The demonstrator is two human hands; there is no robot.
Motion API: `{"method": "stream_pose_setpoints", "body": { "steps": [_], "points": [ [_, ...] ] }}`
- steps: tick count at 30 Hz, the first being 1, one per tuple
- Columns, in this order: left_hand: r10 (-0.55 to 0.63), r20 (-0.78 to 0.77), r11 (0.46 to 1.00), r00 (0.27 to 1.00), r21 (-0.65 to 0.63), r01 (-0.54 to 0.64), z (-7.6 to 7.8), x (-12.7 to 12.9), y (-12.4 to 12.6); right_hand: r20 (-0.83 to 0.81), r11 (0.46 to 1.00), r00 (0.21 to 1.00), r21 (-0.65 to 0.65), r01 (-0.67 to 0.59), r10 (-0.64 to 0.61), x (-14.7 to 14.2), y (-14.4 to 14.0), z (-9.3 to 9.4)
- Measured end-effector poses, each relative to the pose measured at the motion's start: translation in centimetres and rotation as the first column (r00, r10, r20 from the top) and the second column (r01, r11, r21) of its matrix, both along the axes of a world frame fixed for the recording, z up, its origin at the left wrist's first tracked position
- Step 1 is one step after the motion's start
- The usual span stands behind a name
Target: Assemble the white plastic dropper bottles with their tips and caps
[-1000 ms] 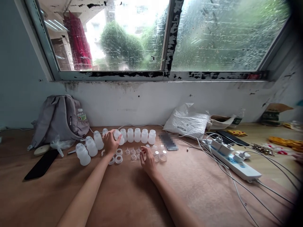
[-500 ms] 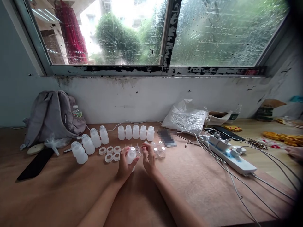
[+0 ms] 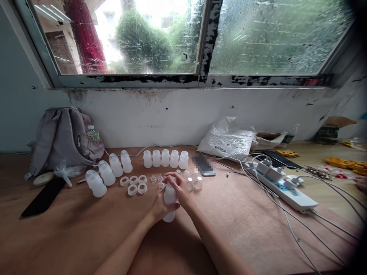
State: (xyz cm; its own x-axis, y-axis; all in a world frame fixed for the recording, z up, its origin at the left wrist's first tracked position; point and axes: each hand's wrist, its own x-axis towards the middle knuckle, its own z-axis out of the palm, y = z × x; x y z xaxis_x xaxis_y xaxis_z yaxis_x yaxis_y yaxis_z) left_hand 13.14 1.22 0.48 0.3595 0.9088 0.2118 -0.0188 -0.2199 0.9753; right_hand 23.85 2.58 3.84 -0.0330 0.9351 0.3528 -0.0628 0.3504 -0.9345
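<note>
My left hand [image 3: 161, 208] grips a small translucent white bottle [image 3: 169, 198] upright just above the wooden table [image 3: 71, 229]. Over the bottle's top, my right hand [image 3: 180, 188] pinches with its fingertips; whatever small part it holds is hidden. A row of several open bottles [image 3: 165, 158] stands behind the hands. To the left are several capped bottles [image 3: 106, 173], and white rings [image 3: 134, 184] lie in front of them. Small clear nipples and caps [image 3: 192, 183] lie just beyond my right hand.
A grey backpack [image 3: 64, 137] leans on the wall at the left, with a black phone [image 3: 43, 197] in front of it. A white plastic bag [image 3: 226, 139], a power strip [image 3: 282, 187] and trailing cables lie on the right. Another person's hand [image 3: 361, 182] shows at the right edge.
My left hand took a bottle from the back row and brought it toward me, to the table's middle. My right hand rose from the small parts onto the bottle's top.
</note>
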Motion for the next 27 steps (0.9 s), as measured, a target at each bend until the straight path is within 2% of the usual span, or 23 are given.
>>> {"method": "stream_pose_setpoints", "body": {
  "steps": [3,8,12,16,22,25,27],
  "points": [
    [-0.127,0.105,0.969,0.986,-0.198,0.146,0.1,0.2,-0.4,-0.089,0.997,0.996,-0.080,0.024,-0.031,0.2,0.5,-0.1],
    [-0.239,0.225,0.853,0.945,-0.417,0.315,0.1,-0.6,-0.4,-0.204,0.983,0.977,-0.182,0.028,-0.065,0.1,1.1,-0.7],
    [-0.262,0.394,0.715,0.881,-0.533,0.451,0.0,-1.2,-0.3,-0.261,0.968,0.964,-0.251,-0.017,-0.051,0.0,1.0,-0.8],
    [-0.297,0.587,0.583,0.753,-0.513,0.630,-0.6,-1.3,0.0,-0.299,0.957,0.953,-0.286,-0.047,-0.043,-0.2,0.5,0.1],
    [-0.332,0.787,0.431,0.521,-0.365,0.825,-1.7,-1.3,0.6,-0.354,0.953,0.932,-0.301,-0.039,-0.073,-1.0,-0.7,2.1],
    [-0.343,0.797,0.393,0.496,-0.358,0.847,-1.6,-1.4,0.7,-0.335,0.959,0.937,-0.284,0.005,-0.104,-1.1,-0.8,2.2],
    [-0.319,0.788,0.405,0.526,-0.389,0.828,-1.3,-1.5,0.7,-0.294,0.961,0.945,-0.271,0.064,-0.146,-0.9,-0.6,1.8]
  ]
}}
